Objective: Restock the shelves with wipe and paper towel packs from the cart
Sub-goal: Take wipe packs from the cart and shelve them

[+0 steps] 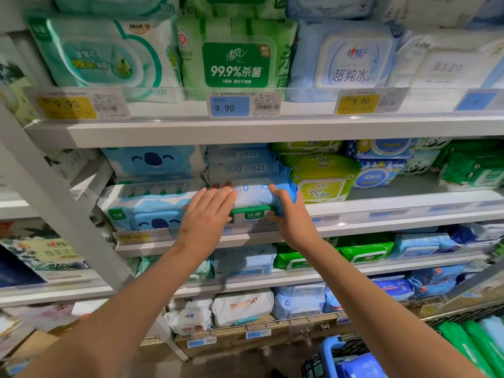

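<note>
A light blue wipe pack [256,196] with a green and white label lies on the second shelf [381,214], at the front of a stack of the same blue packs [242,165]. My left hand [208,214] presses flat against its left end with straight fingers. My right hand [289,214] grips its right end, thumb on top and fingers curled under the front. The cart [335,356] with a blue handle shows at the bottom right, holding a blue pack [362,366] and green packs [469,345].
Koala-print packs [147,205] sit just left of the blue pack and yellow-green packs [321,181] just right. Shelves above and below are full of wipe packs. A white upright post [54,203] stands at the left. Price tags [230,105] line the shelf edges.
</note>
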